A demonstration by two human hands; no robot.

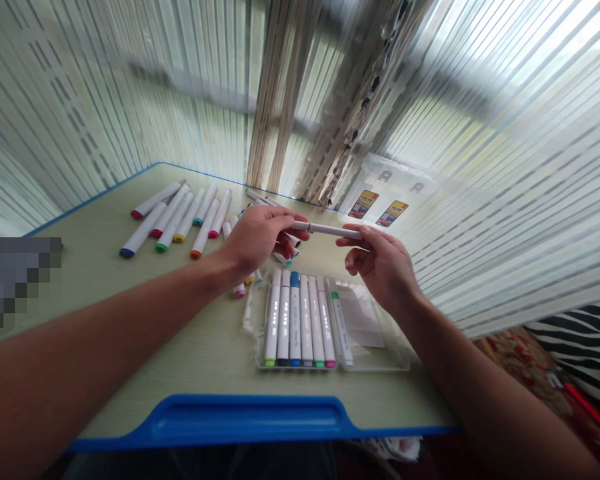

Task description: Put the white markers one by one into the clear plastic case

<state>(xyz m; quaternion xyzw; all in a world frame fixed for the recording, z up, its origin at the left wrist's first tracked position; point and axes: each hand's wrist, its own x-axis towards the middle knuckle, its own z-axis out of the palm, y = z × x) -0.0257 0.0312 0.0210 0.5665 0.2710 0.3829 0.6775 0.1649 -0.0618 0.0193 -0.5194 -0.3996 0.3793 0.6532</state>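
Both of my hands hold one white marker (325, 230) level above the table. My left hand (260, 237) pinches its left end, and my right hand (380, 263) grips its right end with curled fingers. Directly below lies an open clear plastic marker case (380, 357) with several white markers (300, 320) laid side by side, their coloured caps toward me. More loose markers (180, 217) lie in a row at the table's far left, with a few others partly hidden behind my left hand.
The pale green table (130, 293) has a blue rim with a moulded tray (250, 417) at the near edge. Striped curtains hang close behind. Clear packets with yellow labels (380, 207) rest at the back right. Patterned fabric lies at lower right.
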